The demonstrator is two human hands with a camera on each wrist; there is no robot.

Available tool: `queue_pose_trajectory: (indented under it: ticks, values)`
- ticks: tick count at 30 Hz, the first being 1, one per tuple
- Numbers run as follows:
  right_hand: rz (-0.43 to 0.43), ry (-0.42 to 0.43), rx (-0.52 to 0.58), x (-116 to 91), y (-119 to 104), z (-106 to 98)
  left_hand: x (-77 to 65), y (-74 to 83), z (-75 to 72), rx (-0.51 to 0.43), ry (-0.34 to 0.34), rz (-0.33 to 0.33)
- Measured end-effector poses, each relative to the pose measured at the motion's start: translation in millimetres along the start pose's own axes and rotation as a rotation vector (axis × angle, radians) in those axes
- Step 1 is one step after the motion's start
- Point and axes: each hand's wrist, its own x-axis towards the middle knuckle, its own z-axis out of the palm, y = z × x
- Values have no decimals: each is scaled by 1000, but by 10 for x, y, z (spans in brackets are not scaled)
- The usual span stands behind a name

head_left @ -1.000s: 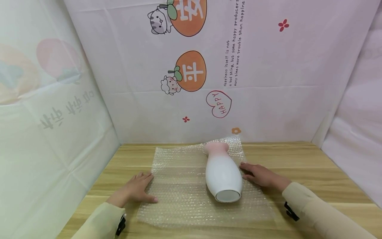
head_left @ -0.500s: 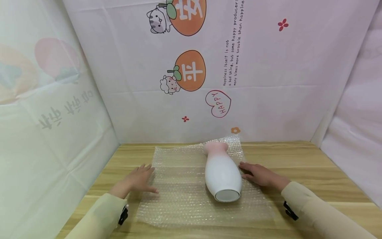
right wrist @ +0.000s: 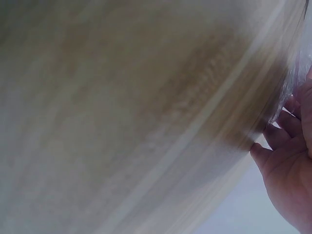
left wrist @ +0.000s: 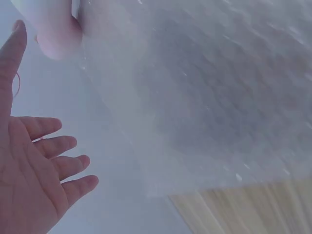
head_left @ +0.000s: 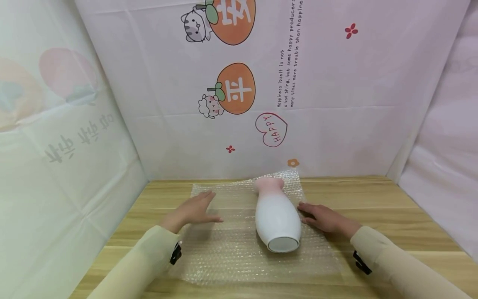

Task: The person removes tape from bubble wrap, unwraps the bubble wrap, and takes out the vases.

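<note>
A white vase (head_left: 278, 216) with a pink neck lies on its side, base towards me, on a sheet of bubble wrap (head_left: 224, 253). My left hand (head_left: 194, 210) is over the left part of the sheet, fingers extended and thumb pointing at the vase, holding nothing. The left wrist view shows its spread fingers (left wrist: 63, 168) and the vase's pinkish end (left wrist: 56, 34). At the sheet's right edge, close beside the vase, rests my right hand (head_left: 323, 218). Its fingertips (right wrist: 258, 151) are down at the wrap's edge in the right wrist view.
The wood-grain table (head_left: 392, 220) extends beyond the sheet on both sides. A white printed cloth (head_left: 328, 137) hangs upright behind it, with more cloth (head_left: 74, 187) along the left and right sides.
My left hand has left the bubble wrap's left edge and moved right and away from me over the sheet. The right hand, vase and wrap have stayed in place.
</note>
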Motion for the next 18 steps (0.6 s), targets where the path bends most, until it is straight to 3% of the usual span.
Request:
queue_pose_trajectory:
  ticks: [10, 18]
  values:
    - [14, -5, 15, -9, -6, 5, 392, 327, 13, -123, 42, 28]
    - [5, -7, 20, -14, -41, -25, 680, 496, 124, -333, 70, 21]
